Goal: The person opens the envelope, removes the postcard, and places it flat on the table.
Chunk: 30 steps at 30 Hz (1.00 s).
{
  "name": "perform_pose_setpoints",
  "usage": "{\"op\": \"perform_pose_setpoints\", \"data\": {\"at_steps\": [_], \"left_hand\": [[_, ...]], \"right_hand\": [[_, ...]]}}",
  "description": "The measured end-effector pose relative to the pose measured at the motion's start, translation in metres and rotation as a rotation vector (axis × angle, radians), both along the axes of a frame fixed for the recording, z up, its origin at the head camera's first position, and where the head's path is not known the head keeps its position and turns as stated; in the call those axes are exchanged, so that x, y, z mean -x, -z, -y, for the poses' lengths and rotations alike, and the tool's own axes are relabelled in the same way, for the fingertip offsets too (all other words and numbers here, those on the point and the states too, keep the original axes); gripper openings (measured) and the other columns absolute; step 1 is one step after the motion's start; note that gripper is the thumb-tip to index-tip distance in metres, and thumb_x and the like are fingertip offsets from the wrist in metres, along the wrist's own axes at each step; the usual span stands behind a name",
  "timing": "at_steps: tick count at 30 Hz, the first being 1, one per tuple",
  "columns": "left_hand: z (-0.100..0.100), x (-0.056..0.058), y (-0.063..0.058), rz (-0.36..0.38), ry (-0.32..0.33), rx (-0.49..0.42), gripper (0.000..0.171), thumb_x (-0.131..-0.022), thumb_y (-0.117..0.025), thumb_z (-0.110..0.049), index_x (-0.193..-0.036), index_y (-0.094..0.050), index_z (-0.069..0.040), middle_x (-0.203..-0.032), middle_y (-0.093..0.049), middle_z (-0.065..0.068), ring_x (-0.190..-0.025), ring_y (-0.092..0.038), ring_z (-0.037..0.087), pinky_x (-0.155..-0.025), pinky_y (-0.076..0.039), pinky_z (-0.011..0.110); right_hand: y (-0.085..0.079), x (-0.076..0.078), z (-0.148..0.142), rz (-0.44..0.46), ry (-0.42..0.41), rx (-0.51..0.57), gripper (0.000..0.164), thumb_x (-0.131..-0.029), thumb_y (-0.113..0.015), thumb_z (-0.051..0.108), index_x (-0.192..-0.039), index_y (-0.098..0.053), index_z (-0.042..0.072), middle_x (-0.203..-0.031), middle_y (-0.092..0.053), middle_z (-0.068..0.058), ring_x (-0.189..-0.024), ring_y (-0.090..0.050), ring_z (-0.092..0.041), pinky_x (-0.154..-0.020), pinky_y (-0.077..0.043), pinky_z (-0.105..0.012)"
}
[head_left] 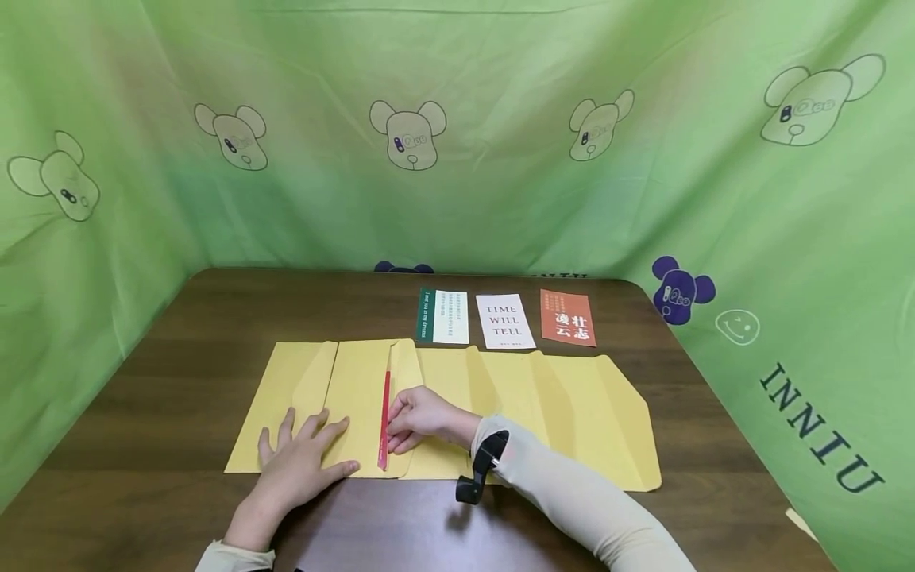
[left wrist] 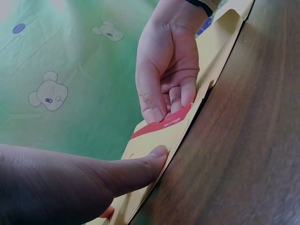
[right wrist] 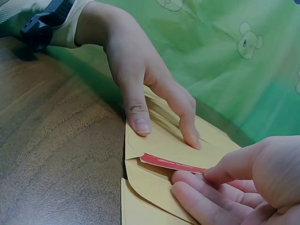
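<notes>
In the head view, five yellow envelopes lie in an overlapping row across the brown table (head_left: 143, 413). The left hand (head_left: 303, 457) rests with spread fingers across the two leftmost, holding nothing. The right hand (head_left: 418, 417) pinches a red card (head_left: 384, 421), which shows as a narrow strip at the opening of the second envelope (head_left: 360, 381) from the left. On the far side lie a green-and-white card (head_left: 450, 318), a white card (head_left: 506, 322) and, at right, an orange-red card (head_left: 568, 318).

In the left wrist view, the left thumb lies extended on the envelope, near the red strip gripped by the right hand.

In the right wrist view, the right thumb and fingers close on the card's edge; the left fingertips touch the paper.
</notes>
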<state>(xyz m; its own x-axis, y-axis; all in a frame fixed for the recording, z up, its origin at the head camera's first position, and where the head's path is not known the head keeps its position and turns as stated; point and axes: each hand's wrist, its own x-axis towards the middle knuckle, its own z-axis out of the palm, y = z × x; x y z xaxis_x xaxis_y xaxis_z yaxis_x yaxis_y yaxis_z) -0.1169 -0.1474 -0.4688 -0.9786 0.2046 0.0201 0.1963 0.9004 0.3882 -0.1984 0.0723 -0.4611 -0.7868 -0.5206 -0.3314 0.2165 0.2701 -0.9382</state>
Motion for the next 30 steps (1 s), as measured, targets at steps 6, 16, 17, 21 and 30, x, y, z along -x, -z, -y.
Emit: {"op": "perform_pose_setpoints", "data": {"at_steps": [6, 16, 17, 21, 30], "left_hand": [[-0.0006, -0.0002, 0.0011, -0.001, -0.001, -0.003, 0.068, -0.083, -0.071, -0.058, -0.139, -0.060, -0.020, -0.148, -0.046, 0.016, -0.139, -0.015, 0.061, -0.099, -0.006, 0.080], [-0.0006, 0.0025, -0.0032, -0.013, 0.003, 0.001, 0.066, -0.084, -0.072, -0.053, -0.139, -0.060, -0.019, -0.148, -0.046, 0.016, -0.140, -0.015, 0.059, -0.100, -0.005, 0.079], [-0.0008, 0.0025, -0.0036, -0.013, 0.003, -0.001, 0.066, -0.084, -0.072, -0.053, -0.139, -0.060, -0.019, -0.148, -0.046, 0.016, -0.140, -0.015, 0.059, -0.100, -0.005, 0.079], [-0.0012, 0.0022, -0.0039, -0.005, -0.001, -0.006, 0.066, -0.084, -0.072, -0.053, -0.139, -0.060, -0.019, -0.148, -0.046, 0.016, -0.140, -0.015, 0.059, -0.100, -0.005, 0.079], [-0.0002, 0.0009, -0.0017, -0.002, -0.005, -0.001, 0.067, -0.083, -0.072, -0.056, -0.139, -0.060, -0.020, -0.148, -0.046, 0.015, -0.139, -0.017, 0.059, -0.100, -0.005, 0.079]], "right_hand": [[0.0027, -0.0001, -0.0012, 0.019, 0.003, 0.013, 0.009, -0.088, -0.063, -0.011, -0.089, -0.057, -0.004, -0.074, -0.070, -0.019, -0.059, -0.068, -0.018, -0.059, -0.060, -0.034], [0.0012, -0.0006, -0.0046, 0.006, 0.019, 0.054, 0.010, -0.088, -0.062, -0.011, -0.088, -0.057, -0.003, -0.069, -0.069, -0.015, -0.058, -0.068, -0.017, -0.059, -0.060, -0.034], [0.0011, -0.0005, -0.0051, 0.009, 0.018, 0.057, 0.010, -0.088, -0.062, -0.012, -0.088, -0.057, -0.003, -0.069, -0.069, -0.014, -0.058, -0.068, -0.017, -0.059, -0.059, -0.034], [0.0013, -0.0002, -0.0062, 0.017, 0.013, 0.058, 0.011, -0.088, -0.061, -0.012, -0.086, -0.056, -0.002, -0.067, -0.068, -0.013, -0.057, -0.068, -0.017, -0.058, -0.059, -0.034], [0.0020, -0.0017, -0.0091, 0.020, 0.007, 0.037, 0.010, -0.088, -0.060, -0.011, -0.088, -0.055, -0.003, -0.070, -0.068, -0.015, -0.058, -0.068, -0.019, -0.059, -0.060, -0.035]]}}
